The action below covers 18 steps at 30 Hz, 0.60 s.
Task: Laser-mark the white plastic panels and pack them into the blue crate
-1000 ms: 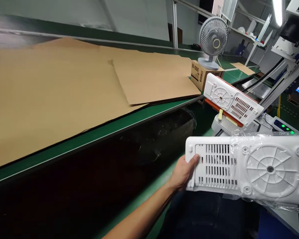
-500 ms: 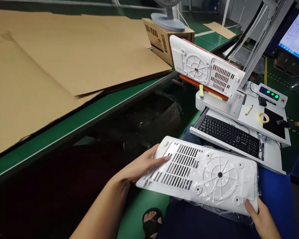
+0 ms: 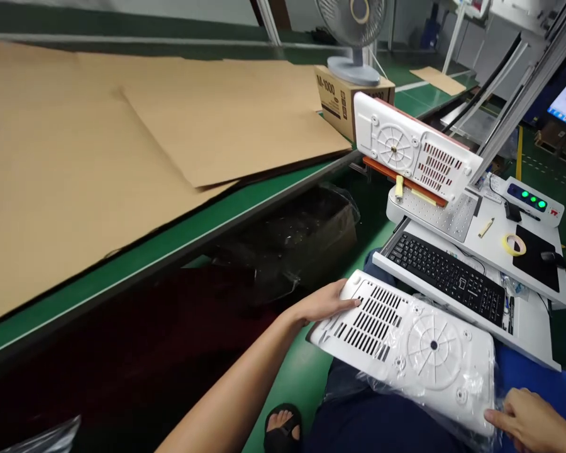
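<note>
A white plastic housing panel point(image 3: 405, 358) with rows of vent slots and a round ribbed pattern lies tilted over my lap. My left hand point(image 3: 325, 302) grips its left end, thumb on top by the slots and fingers underneath. Thin clear plastic bag film point(image 3: 471, 425) wraps the panel's right part and hangs past its lower edge; the slotted left end is bare. At the lower right corner, my right hand point(image 3: 531, 415) has curled fingers closed on the film, with a fingertip against the panel's edge. A similar white panel point(image 3: 391, 143) stands upright on an orange holder point(image 3: 380, 171) ahead.
A grey workstation holds a keyboard point(image 3: 446, 277), tape roll point(image 3: 514, 245), mouse point(image 3: 553, 258) and a box with green lights point(image 3: 532, 200). Large cardboard sheets point(image 3: 136, 170) cover the green bench at left. A fan point(image 3: 353, 70) stands on a carton point(image 3: 332, 100).
My right hand has shifted right from its hold on the panel's corner to the film at the edge. My left hand keeps its grip. The view has swung left and up.
</note>
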Available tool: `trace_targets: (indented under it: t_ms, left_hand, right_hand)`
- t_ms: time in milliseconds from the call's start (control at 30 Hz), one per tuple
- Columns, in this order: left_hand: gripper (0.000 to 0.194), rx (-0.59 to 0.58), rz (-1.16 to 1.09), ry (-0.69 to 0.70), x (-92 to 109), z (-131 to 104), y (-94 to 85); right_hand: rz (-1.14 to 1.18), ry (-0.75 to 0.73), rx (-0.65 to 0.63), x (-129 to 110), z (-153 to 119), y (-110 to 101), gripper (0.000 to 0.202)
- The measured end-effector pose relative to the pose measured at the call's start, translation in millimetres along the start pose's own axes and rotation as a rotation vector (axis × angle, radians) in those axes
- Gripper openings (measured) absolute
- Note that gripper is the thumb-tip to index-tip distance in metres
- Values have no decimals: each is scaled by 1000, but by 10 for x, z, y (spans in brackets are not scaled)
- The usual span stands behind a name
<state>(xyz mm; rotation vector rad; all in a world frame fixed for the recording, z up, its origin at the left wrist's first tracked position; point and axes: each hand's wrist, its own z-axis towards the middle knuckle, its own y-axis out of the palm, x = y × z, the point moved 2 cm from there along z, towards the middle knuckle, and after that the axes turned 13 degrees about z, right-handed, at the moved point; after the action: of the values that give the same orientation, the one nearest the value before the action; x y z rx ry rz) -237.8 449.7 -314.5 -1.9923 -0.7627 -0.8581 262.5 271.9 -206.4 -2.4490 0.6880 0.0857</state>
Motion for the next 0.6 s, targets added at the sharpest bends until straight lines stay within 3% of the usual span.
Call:
trace_targets:
  t_ms: [100, 167, 267, 333, 467, 600]
  left_hand:
    - [66, 16, 173, 9, -38, 115, -235]
    - [68, 155, 270, 20, -11, 274, -489]
    - [63, 424, 256, 96, 216, 675, -979]
    - [59, 548, 120, 181, 463, 1053, -1347]
    - [59, 739, -81, 232, 939, 1925, -2128]
    - [74, 895, -158, 253, 1217, 2639, -2809]
  right_hand:
    - [-39, -129, 107, -313, -49, -654, 65]
    - [21, -342, 294, -665, 45, -1186, 62]
    - [329, -600, 559, -1322, 449, -1923, 63]
    - [617, -736, 624, -1791, 877, -2277, 69]
    - [851, -847, 773, -2589, 1804, -2670, 90]
    - [894, -862, 948, -3012, 2469, -2852, 106]
